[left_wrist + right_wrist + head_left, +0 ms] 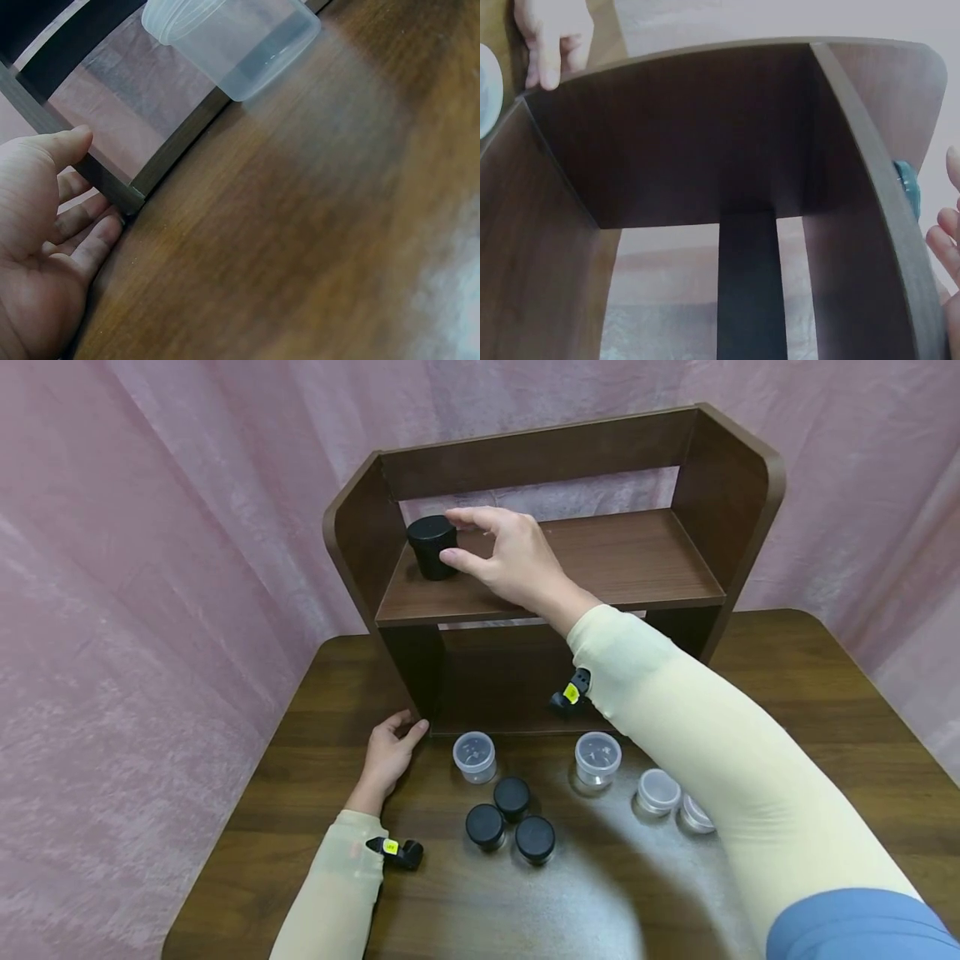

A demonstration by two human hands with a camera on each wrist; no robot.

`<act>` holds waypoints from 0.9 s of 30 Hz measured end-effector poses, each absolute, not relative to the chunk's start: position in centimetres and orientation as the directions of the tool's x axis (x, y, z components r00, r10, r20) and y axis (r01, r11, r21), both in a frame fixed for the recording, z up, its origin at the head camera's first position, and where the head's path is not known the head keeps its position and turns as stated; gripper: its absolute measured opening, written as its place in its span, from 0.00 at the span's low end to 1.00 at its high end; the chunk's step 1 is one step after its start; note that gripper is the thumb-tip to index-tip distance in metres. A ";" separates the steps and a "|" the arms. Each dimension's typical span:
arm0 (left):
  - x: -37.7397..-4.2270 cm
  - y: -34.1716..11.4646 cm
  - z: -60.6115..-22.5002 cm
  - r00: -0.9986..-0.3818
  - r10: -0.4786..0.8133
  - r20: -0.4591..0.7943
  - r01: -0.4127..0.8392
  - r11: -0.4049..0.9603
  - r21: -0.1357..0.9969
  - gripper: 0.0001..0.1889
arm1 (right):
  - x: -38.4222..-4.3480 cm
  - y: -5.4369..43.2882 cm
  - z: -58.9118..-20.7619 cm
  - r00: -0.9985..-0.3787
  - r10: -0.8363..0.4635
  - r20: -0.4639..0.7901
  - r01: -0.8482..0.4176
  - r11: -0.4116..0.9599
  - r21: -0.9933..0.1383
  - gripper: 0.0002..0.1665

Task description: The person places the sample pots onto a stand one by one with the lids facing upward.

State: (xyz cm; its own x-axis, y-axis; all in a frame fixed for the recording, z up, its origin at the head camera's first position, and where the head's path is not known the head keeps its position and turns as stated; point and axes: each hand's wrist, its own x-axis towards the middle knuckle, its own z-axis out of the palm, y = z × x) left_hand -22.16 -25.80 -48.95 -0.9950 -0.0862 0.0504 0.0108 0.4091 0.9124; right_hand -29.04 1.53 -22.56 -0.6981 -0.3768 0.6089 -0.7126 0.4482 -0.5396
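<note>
On the upper board of a dark brown two-tier shelf (pixel 600 556), a black lidded jar (pixel 432 550) stands upright near the left side panel. My right hand (pixel 517 556) is just right of it, thumb and fingers spread towards the jar. The right wrist view shows a gap between the fingers (pixel 946 236) and the jar (pixel 909 187). Down at the shelf's lower left front corner, my left hand (pixel 388 752) rests against the side panel. Its thumb (pixel 73 144) lies at the panel's edge, with the other fingers along the outer side.
Before the shelf stand clear tubs with translucent lids (pixel 474 753) (pixel 598 756). Three small black-lidded jars (pixel 512 797) cluster nearer me. Two low clear jars (pixel 658 791) (pixel 697 814) sit by my right sleeve. A pink curtain (pixel 187 527) hangs behind the wooden table (pixel 300 760).
</note>
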 end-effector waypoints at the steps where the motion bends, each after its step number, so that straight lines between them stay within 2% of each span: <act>1: -22.1 -25.9 -48.9 -0.995 -0.087 0.051 0.011 0.411 0.912 0.32 | -28.9 1.6 -22.6 -0.698 -0.387 0.603 -0.715 0.437 -0.546 0.31; 6: -21.9 -26.1 -48.9 -0.995 -0.091 0.050 0.009 0.408 0.913 0.32 | -27.9 2.2 -22.9 -0.680 -0.429 0.595 -0.733 0.402 -0.548 0.30; 14: -21.8 -26.0 -49.0 -0.995 -0.088 0.057 0.017 0.402 0.915 0.33 | -25.6 3.9 -23.6 -0.603 -0.487 0.632 -0.796 0.318 -0.515 0.26; 17: -21.9 -25.7 -49.1 -0.995 -0.087 0.055 0.016 0.399 0.917 0.33 | -24.5 4.7 -24.3 -0.538 -0.510 0.671 -0.841 0.277 -0.465 0.24; 22: -22.1 -25.5 -49.1 -0.995 -0.081 0.057 0.020 0.399 0.917 0.33 | -22.5 5.6 -26.1 -0.378 -0.551 0.744 -0.924 0.178 -0.337 0.21; 27: -22.3 -25.4 -49.1 -0.994 -0.087 0.062 0.022 0.398 0.917 0.33 | -21.2 5.8 -28.3 -0.265 -0.628 0.732 -0.963 0.127 -0.239 0.22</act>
